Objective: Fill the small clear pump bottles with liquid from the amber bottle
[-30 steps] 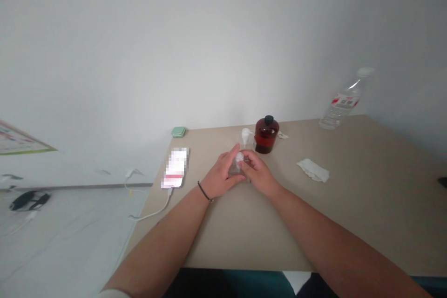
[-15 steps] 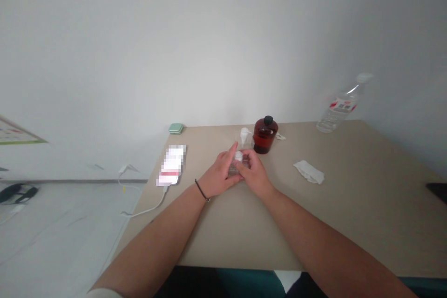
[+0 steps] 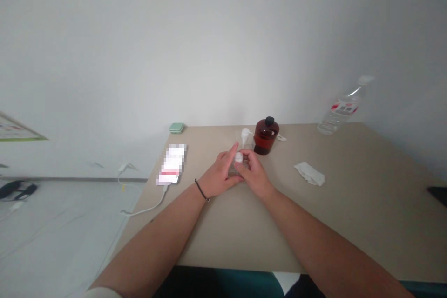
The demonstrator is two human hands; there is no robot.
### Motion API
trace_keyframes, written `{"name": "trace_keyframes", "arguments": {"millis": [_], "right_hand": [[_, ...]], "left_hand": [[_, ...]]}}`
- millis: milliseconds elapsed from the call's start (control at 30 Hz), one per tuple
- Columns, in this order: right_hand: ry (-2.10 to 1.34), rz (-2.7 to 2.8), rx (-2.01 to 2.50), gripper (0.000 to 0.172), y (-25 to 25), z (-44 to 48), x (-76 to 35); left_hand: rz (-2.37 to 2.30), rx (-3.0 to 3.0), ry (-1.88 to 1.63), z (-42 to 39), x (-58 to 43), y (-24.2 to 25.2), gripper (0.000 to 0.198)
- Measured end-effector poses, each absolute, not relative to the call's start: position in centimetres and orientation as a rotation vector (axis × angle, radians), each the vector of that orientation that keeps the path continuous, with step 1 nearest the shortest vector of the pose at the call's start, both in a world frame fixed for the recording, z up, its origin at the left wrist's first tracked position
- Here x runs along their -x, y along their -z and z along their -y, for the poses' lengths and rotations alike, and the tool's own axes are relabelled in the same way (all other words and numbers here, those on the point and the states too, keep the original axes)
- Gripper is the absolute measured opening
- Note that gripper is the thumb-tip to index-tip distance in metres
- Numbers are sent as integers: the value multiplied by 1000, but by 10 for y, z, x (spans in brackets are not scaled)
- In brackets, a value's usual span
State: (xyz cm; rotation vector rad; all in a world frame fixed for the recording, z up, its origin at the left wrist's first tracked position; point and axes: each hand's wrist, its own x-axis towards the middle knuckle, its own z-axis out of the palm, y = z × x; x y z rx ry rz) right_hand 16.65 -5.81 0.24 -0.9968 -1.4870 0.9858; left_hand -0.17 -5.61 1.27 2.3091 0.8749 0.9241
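Note:
Both my hands meet over a small clear bottle [image 3: 236,169] with a white cap [image 3: 238,157] that stands on the beige table [image 3: 349,214]. My left hand [image 3: 218,177] wraps round the bottle's left side, its forefinger raised beside the cap. My right hand [image 3: 253,174] closes in from the right, thumb and fingers pinching at the cap. A black band circles my left wrist. Just behind my hands stand a second small clear bottle with a white top [image 3: 246,136] and a squat amber bottle [image 3: 266,136] with a black cap.
A phone [image 3: 171,164] on a white cable lies at the table's left edge, a green case [image 3: 176,127] at the back left corner. A crumpled tissue [image 3: 309,173] lies right of my hands. A clear water bottle [image 3: 340,108] stands at the back right. A wall is behind.
My hands have stayed on the small bottle, with only slight shifts of the fingers at the cap. The view has tilted a little.

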Motion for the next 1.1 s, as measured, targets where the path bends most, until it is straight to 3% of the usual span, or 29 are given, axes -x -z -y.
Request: {"name": "trace_keyframes", "arguments": {"millis": [1100], "right_hand": [[-1058,1492,950,31,-2,58,-169]], "left_hand": [[-864,-2332,-951,56,2,-9,102]]}}
